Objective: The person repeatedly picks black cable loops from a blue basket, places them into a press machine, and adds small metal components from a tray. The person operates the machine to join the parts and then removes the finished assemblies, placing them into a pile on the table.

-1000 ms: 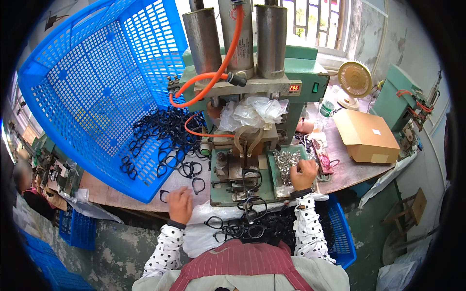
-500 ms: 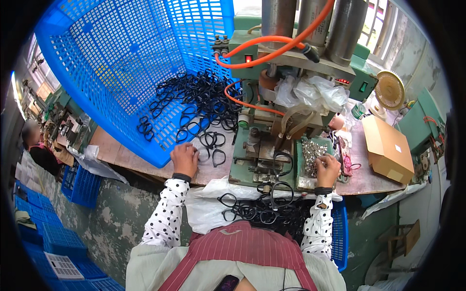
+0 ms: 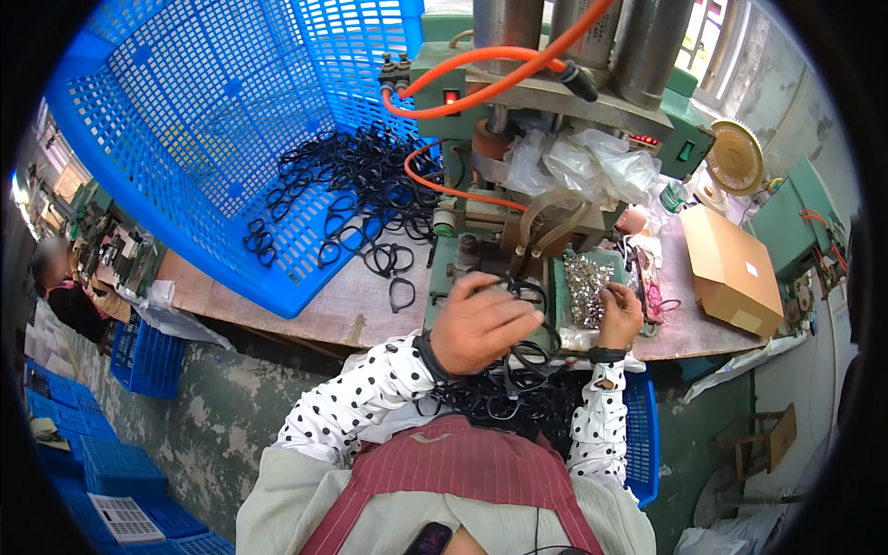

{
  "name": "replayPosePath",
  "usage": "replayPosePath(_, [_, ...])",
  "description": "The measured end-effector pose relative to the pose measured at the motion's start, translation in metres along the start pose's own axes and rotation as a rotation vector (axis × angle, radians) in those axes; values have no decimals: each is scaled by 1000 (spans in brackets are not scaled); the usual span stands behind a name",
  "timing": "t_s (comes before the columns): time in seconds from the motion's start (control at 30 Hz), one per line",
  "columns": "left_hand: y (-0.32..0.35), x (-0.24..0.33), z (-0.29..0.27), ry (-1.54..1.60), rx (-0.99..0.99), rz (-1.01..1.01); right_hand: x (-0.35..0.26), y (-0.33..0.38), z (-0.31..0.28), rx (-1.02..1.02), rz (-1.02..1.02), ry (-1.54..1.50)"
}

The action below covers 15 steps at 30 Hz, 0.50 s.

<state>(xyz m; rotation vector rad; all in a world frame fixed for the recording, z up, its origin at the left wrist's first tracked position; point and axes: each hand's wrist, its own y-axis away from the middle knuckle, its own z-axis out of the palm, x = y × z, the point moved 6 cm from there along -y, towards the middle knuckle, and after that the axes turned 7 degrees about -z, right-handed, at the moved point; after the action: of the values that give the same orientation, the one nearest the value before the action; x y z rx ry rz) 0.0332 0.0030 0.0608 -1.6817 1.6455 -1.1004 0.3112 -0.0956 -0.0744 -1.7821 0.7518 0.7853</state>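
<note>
- The left hand (image 3: 486,324) is in front of the near edge of the press (image 3: 615,106), palm down, its fingers loosely stretched toward the right and slightly parted; I cannot tell whether it grips anything.
- A black glasses frame (image 3: 536,289) sits at the press just beyond those fingers, partly hidden by them, so whether they touch it is hard to judge.
- The right hand (image 3: 622,310) is at the near right of the shallow green tray (image 3: 558,298), fingers bent and thumb close to the fingertips; any small piece between them is too tiny to make out.
- Shiny metal bits (image 3: 585,289) fill the tray. A bump from the right wrist could tip some over the edge, and a loose pinch could drop one.
- If the press came down with the left fingers under its rods (image 3: 529,245), they could be trapped.
- A brush of the left hand could also knock that frame crooked, leaving it badly seated.
- More frames heap in the tilted blue basket (image 3: 296,301) on the far left; a loose frame (image 3: 392,294) lies on the table (image 3: 356,303) near its edge, where the dotted left sleeve (image 3: 370,384) could sweep it off.
</note>
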Motion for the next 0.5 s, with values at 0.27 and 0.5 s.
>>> replayPosePath(0.27, [11,-4,17,237,-96,0,-34,3,19,-98,-75,-218])
replayPosePath(0.5, [16,20,9,94,-88,150,-155,23,43,-228,-4,-497])
